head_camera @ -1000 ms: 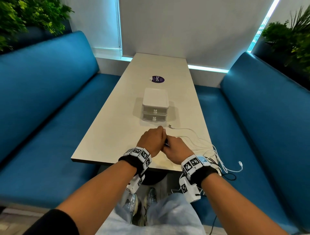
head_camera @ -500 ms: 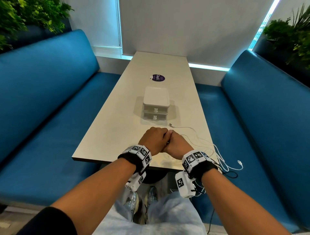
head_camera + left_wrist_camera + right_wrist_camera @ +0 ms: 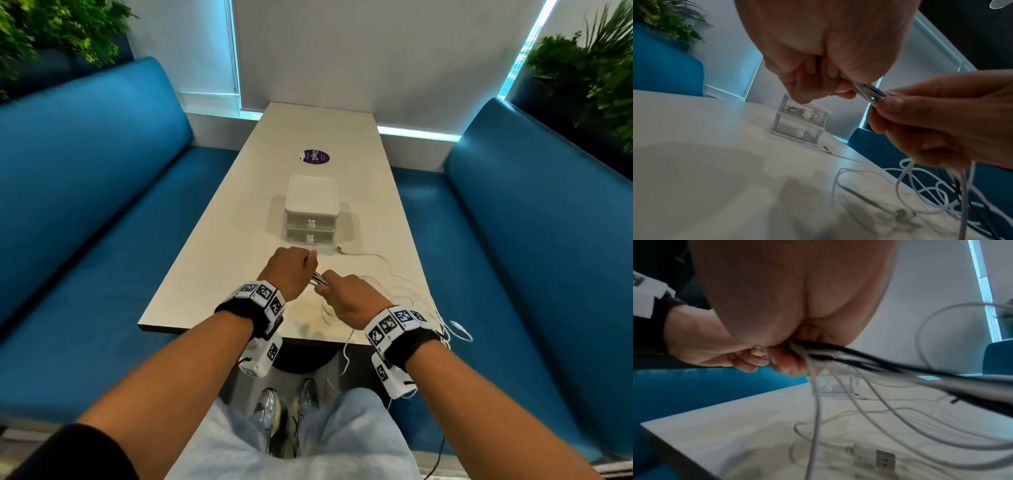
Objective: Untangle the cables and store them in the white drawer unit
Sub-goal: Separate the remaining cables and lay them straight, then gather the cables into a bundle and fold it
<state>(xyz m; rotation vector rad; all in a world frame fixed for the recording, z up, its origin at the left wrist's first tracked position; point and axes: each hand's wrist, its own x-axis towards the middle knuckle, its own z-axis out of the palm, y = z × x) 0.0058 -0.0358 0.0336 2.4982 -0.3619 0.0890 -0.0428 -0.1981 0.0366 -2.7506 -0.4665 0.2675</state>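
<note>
A bundle of white and black cables stretches between my two hands above the near end of the table. My left hand grips one end of the bundle in a fist. My right hand pinches the same strands, and loose white loops trail from it over the table's right edge. A white USB plug lies on the table under my right hand. The white two-drawer unit stands just beyond my hands, both drawers shut, with dark cable showing in the top drawer.
The long white table runs away from me between two blue benches. A purple round sticker lies beyond the drawer unit. A cable plug rests by the unit's front right corner. Another cable end hangs off the table's right side.
My hands, pressed together before, have drawn apart a little, and a short stretch of the cable bundle now shows between them. The view has come closer to the table.
</note>
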